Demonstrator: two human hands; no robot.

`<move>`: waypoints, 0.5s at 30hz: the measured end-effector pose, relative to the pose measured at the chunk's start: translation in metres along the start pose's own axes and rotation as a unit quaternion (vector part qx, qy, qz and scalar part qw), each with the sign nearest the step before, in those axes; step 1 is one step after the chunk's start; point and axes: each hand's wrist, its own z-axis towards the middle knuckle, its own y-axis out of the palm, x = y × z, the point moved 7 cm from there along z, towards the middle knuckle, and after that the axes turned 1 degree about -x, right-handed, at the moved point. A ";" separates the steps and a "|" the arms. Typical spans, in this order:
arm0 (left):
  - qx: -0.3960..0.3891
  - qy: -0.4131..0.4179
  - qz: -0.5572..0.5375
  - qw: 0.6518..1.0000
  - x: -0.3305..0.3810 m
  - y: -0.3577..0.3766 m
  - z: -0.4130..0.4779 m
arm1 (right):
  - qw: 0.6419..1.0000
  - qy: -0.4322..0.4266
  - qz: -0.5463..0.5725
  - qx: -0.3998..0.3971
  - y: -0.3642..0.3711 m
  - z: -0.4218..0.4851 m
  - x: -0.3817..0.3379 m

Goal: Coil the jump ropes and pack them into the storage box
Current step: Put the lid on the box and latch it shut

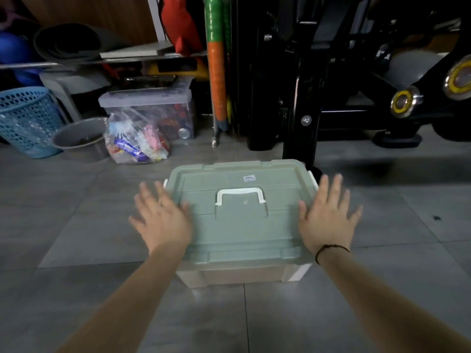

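Observation:
A white storage box (242, 275) with a closed grey-green lid (239, 225) and a white carry handle (240, 195) stands on the tiled floor in front of me. My left hand (161, 217) hovers with spread fingers over the lid's left edge. My right hand (328, 215), with a dark band at the wrist, is spread over the lid's right edge. Both hands are blurred and hold nothing. No jump rope is in view.
Behind the box stands black exercise equipment (300, 98). At the back left are a clear bag of small items (135, 141), a clear bin (153, 108), a grey bowl (79, 138) and a blue perforated basket (28, 121). Grey floor tiles (76, 225) surround the box.

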 end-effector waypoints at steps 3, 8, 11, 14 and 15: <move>-0.081 0.188 0.050 0.978 0.049 0.008 -0.039 | 0.988 -0.146 -0.005 -0.048 0.000 -0.020 -0.052; -0.155 0.204 0.073 0.964 0.052 0.041 -0.085 | 0.969 -0.165 -0.053 -0.178 0.050 -0.063 -0.072; -0.181 0.191 0.081 0.961 0.055 0.039 -0.064 | 0.966 -0.148 -0.070 -0.201 0.047 -0.049 -0.073; -0.223 0.195 0.062 0.953 0.065 0.042 -0.060 | 0.956 -0.154 -0.062 -0.240 0.052 -0.038 -0.080; -0.246 0.189 0.057 0.949 0.066 0.042 -0.055 | 0.951 -0.152 -0.051 -0.265 0.050 -0.033 -0.080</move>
